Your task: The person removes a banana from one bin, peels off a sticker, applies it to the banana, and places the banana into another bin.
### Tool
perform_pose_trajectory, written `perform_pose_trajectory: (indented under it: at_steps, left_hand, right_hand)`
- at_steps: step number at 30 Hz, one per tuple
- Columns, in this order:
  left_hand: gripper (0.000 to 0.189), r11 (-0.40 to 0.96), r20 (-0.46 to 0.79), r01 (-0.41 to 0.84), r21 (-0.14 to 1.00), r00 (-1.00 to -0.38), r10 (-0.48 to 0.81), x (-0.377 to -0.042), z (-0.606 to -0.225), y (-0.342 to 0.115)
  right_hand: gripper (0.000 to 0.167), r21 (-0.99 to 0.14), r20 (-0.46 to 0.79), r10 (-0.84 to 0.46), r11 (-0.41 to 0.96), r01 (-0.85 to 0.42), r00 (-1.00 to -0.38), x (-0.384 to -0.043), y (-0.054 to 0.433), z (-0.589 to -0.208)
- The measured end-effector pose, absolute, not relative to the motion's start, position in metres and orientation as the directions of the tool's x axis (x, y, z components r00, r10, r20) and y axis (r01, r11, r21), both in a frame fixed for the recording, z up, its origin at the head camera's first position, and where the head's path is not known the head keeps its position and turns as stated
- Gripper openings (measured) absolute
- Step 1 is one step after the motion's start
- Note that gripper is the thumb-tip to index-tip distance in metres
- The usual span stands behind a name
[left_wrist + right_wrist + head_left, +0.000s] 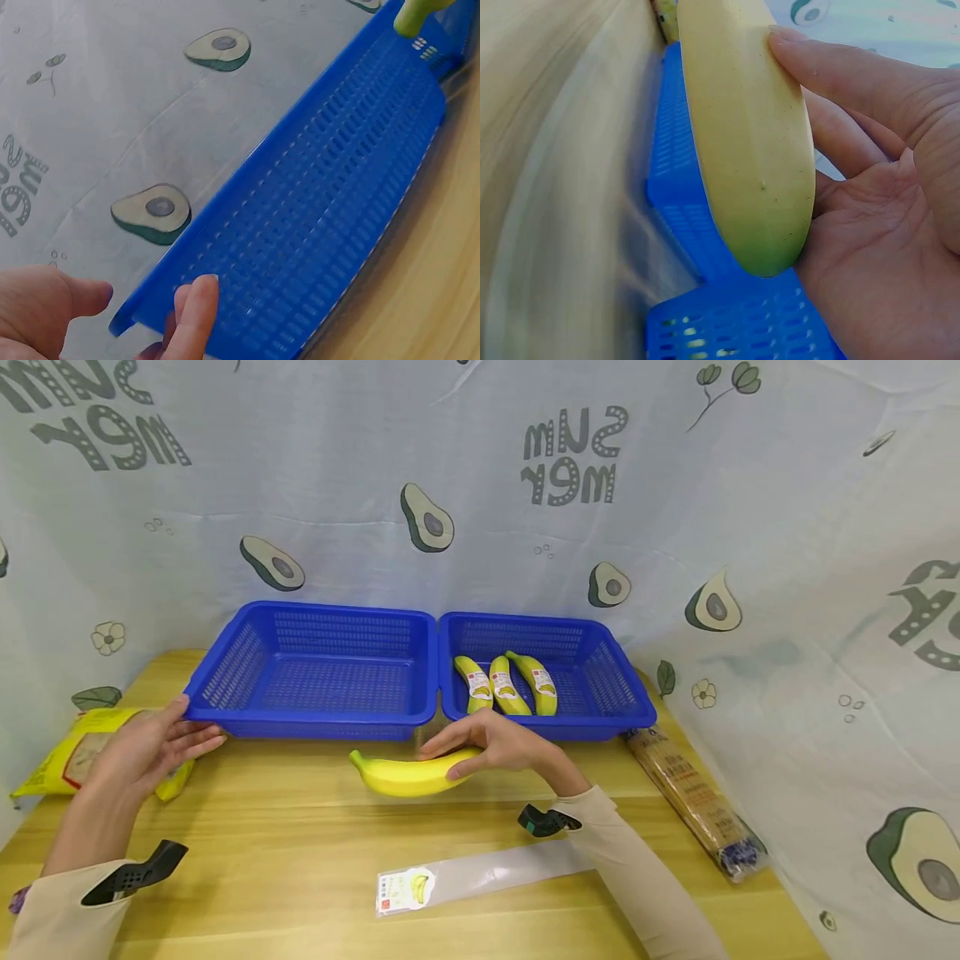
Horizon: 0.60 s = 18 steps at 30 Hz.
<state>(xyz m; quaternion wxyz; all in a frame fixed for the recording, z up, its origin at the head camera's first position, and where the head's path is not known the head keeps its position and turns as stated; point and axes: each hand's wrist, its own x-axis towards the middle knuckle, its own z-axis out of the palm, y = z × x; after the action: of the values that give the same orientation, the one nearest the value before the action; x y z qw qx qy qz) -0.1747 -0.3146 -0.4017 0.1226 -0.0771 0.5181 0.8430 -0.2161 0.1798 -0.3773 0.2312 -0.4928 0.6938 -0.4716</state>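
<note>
My right hand [498,742] holds a yellow banana [412,777] by its right end, thumb on the near side and fingers over the back. This banana is in front of the two blue baskets, its green stem pointing left. In the right wrist view the thumb [862,71] presses on its peel. My left hand [153,747] grips the front left corner of the left blue basket [307,727], thumb at the rim and fingers [196,315] against the outer wall. Nothing lies inside that basket. Three labelled bananas [504,687] lie in the right blue basket [600,724].
A clear plastic strip [495,868] with a banana label lies on the wooden table [262,860] near the front. To the right is a long pack [693,802], apparently of noodles. A yellow bag [82,752] sits behind the left wrist. A printed curtain [337,468] hangs behind.
</note>
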Motion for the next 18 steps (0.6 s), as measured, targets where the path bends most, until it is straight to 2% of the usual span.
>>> perform_pose_trajectory:
  at_steps: [4, 11, 18]
  left_hand:
    - [0.037, -0.324, -0.236, -0.261, 0.909, -0.965, 0.116, -0.167, -0.402, -0.3]
    - [0.035, -0.247, -0.21, -0.234, 0.94, -0.971, 0.118, -0.153, -0.404, -0.274]
    - [0.034, 0.002, -0.227, -0.229, 0.974, -0.966, 0.123, -0.138, -0.415, -0.239]
  right_hand:
    - [0.038, -0.881, 0.138, -0.898, 0.081, -0.466, -0.417, -0.213, 0.186, -0.384]
    - [0.04, -0.899, 0.116, -0.9, 0.085, -0.429, -0.42, -0.21, 0.195, -0.396]
    - [0.042, -0.917, 0.096, -0.883, 0.1, -0.386, -0.459, -0.21, 0.202, -0.409]
